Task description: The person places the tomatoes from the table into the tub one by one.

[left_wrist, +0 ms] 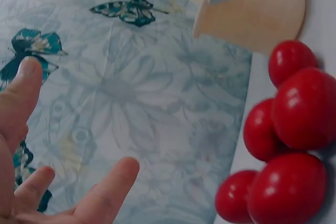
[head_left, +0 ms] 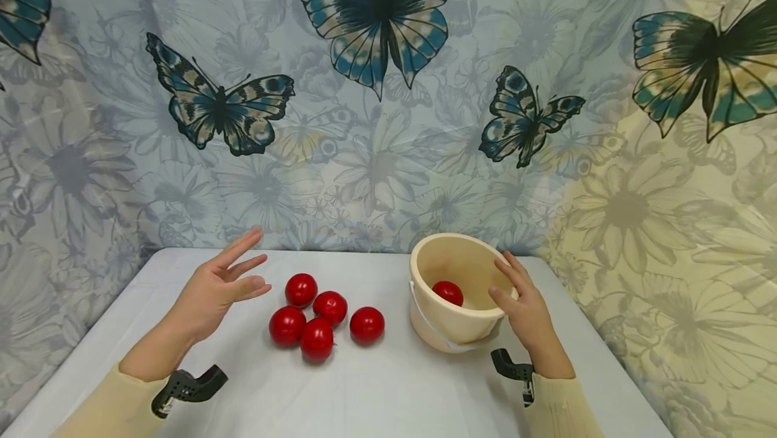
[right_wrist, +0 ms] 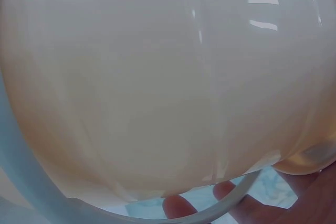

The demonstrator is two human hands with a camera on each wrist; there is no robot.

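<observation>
Beside five loose tomatoes [head_left: 330,308], my left hand [head_left: 209,293] hovers, fingers spread, gripping nothing; my right hand [head_left: 529,310] extends relaxed fingers over the bucket's rim [head_left: 464,312], apparently steadying it; one tomato [head_left: 448,292] lies inside.

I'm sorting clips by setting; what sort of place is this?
Probably an indoor space staged for recording: butterfly-print sheeting behind a pale tabletop, and a black band at each of the person's wrists.

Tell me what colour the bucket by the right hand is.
The bucket is plain cream; it shows best in the head view.
</observation>
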